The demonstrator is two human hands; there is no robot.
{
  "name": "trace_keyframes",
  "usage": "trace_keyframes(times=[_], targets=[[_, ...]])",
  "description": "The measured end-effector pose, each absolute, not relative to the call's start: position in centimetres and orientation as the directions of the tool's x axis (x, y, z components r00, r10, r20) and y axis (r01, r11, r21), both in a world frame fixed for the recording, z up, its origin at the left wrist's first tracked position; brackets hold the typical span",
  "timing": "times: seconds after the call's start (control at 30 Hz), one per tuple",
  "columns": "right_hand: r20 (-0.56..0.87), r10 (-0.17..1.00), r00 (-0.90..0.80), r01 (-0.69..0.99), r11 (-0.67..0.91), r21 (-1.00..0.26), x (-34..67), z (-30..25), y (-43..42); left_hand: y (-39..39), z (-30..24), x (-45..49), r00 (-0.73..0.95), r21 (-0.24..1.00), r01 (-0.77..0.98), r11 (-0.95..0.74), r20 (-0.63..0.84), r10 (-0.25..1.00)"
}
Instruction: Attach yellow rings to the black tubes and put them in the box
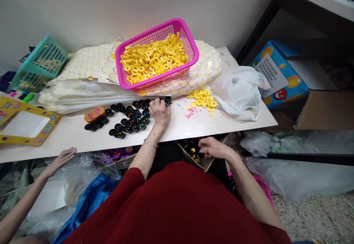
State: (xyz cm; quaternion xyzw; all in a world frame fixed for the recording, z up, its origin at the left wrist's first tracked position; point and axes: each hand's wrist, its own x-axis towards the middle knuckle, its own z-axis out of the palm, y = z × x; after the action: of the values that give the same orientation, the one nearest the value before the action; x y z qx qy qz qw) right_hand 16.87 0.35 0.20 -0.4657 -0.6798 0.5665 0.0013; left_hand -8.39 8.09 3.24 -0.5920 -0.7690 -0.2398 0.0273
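Note:
My left hand [160,112] reaches over the white table with its fingers curled down at the back right of a group of small black cups [134,118]. Black cups stand right beside the fingers, and what the fingertips hold is hidden. Many of the cups show coloured bits inside. My right hand [213,147] is below the table's front edge, its fingers bent together over a cardboard box [205,164] at my lap. Black and yellow pieces [193,149] lie in that box. Anything between the right fingers is too small to make out.
A pink basket [120,72] of yellow ring-shaped pieces stands at the back. Loose yellow pieces [203,101], tiny pink rings [190,112] and a white plastic bag [238,94] lie to the right. Orange pieces [94,114] sit left. Another person's hand [65,158] is at the left table edge.

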Motion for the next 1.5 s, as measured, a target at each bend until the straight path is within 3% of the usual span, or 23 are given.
trace_keyframes(times=[0.03, 0.1, 0.17, 0.23, 0.37, 0.53, 0.63, 0.77, 0.97, 1.17, 1.37, 1.5], targets=[[-0.454, 0.689, -0.565, 0.556, -0.089, -0.826, 17.1, 0.9, 1.0, 7.9, 3.2, -8.3, -0.278, 0.371, 0.918, 0.140, 0.350, 0.895], [-0.230, 0.863, -0.450, 0.511, 0.038, -0.859, 16.9, 1.8, 2.8, 7.4, 2.8, -7.8, -0.219, 0.466, 0.885, 0.021, 0.375, 0.901], [-0.001, 0.958, -0.286, 0.605, 0.180, -0.775, 16.0, 1.9, 5.0, 6.8, 1.9, -6.7, -0.146, 0.584, 0.808, -0.084, 0.337, 0.930], [0.095, 0.974, -0.205, 0.713, 0.215, -0.667, 14.9, 1.6, 6.9, 6.2, 0.8, -5.5, -0.091, 0.692, 0.714, -0.103, 0.238, 0.967], [0.075, 0.980, -0.184, 0.843, 0.196, -0.501, 13.1, 0.7, 8.9, 5.3, -0.7, -3.7, 0.008, 0.790, 0.606, -0.099, 0.118, 0.993], [0.013, 0.979, -0.203, 0.932, 0.197, -0.304, 12.1, 0.8, 9.2, 5.3, -1.3, -3.1, 0.056, 0.834, 0.532, -0.149, 0.141, 0.988], [-0.027, 0.978, -0.207, 0.947, 0.194, -0.255, 12.2, 1.3, 8.7, 5.4, -1.7, -3.0, 0.067, 0.856, 0.483, -0.182, 0.172, 0.983], [-0.128, 0.967, -0.222, 0.933, 0.172, -0.317, 13.1, 1.7, 7.8, 5.4, -2.5, -2.9, 0.057, 0.872, 0.423, -0.248, 0.248, 0.967], [-0.162, 0.985, -0.057, 0.818, -0.047, -0.574, 14.1, 0.9, 8.2, 5.7, -3.3, -2.8, 0.039, 0.872, 0.379, -0.308, 0.318, 0.947], [-0.022, 0.995, -0.093, 0.728, 0.053, -0.683, 14.7, -0.1, 8.0, 5.8, -3.6, -2.8, 0.054, 0.878, 0.361, -0.315, 0.317, 0.947], [0.116, 0.982, -0.147, 0.805, 0.187, -0.563, 14.0, -0.2, 6.4, 5.9, -3.4, -2.8, 0.110, 0.864, 0.386, -0.324, 0.306, 0.946], [0.299, 0.951, -0.079, 0.684, 0.270, -0.678, 13.4, 0.3, 5.6, 5.8, -3.2, -2.6, 0.128, 0.853, 0.407, -0.325, 0.299, 0.946]])
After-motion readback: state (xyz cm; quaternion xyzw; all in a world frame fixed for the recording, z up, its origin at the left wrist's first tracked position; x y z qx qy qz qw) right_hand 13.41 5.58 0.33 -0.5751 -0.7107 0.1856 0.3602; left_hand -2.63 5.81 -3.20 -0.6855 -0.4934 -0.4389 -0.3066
